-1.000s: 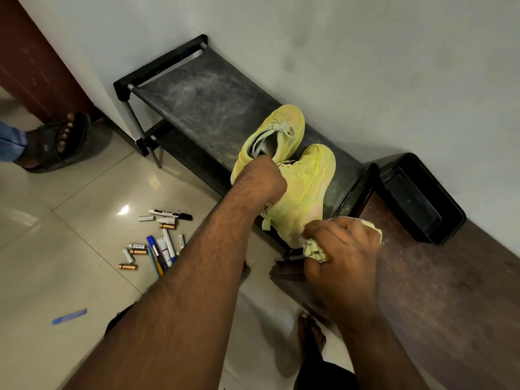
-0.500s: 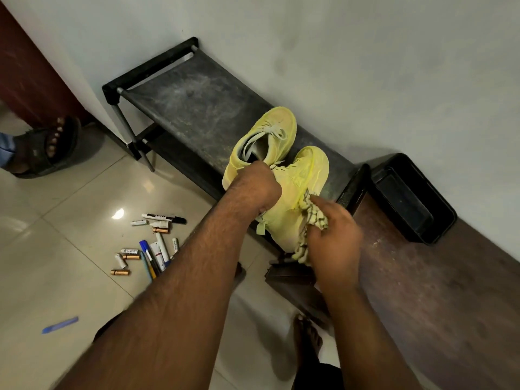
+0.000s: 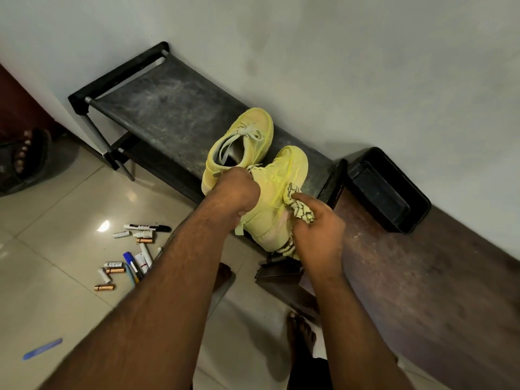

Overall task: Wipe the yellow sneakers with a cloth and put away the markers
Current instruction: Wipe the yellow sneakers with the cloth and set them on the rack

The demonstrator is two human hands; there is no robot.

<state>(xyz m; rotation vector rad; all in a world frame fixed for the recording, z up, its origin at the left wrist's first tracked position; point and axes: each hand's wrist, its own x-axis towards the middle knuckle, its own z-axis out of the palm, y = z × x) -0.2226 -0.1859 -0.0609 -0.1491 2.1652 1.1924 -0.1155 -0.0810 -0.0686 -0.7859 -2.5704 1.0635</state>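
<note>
Left hand (image 3: 237, 190) grips the near sneaker (image 3: 274, 198) at its collar to steady it on the rack (image 3: 168, 108). My right hand (image 3: 316, 229) pinches the cloth (image 3: 298, 206) against its side for wiping. Markers (image 3: 140, 249) lie on the floor, not yet put away.

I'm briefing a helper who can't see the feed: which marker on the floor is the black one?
Start at the black shoe rack against the wall, then drop to the tiled floor in front of it, where markers and batteries lie scattered. The black marker is the piece nearest the rack: longest there, white barrel with black print, black cap.
</note>
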